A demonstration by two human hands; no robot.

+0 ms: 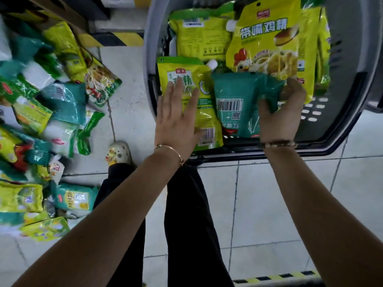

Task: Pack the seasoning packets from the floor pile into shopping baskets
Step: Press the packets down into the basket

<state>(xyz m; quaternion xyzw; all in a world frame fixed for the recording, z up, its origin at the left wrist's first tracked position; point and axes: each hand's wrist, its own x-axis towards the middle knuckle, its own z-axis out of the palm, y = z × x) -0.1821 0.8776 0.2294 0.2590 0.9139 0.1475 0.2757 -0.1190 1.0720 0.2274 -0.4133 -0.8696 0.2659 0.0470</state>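
Working over the grey basket [342,100], both hands inside its near end. Pressing the left hand [176,119] flat, fingers straight and spread, onto a yellow packet [207,96] at the basket's near-left corner. Grasping nothing there, probably just pinning that packet down so it lies level and does not ride up. Clutching a teal packet [234,94] with the right hand [279,112], thumb and fingers curled round its right edge, barcode side up, at the basket's near middle, just beside the yellow one. Held by the edge, likely so as to slide it into the gap rather than drop it on top. Touching its far end: a large rooster packet [265,42], lying toward the basket's far right. At the far left, another packet turned back side up [203,36]. All laid flat and side by side, seemingly to fill the basket in even layers. Plenty left to pack: a loose pile [51,100] of green, teal and yellow packets on the floor, well to the left of the basket. Between pile and basket, a patterned shoe [119,152].
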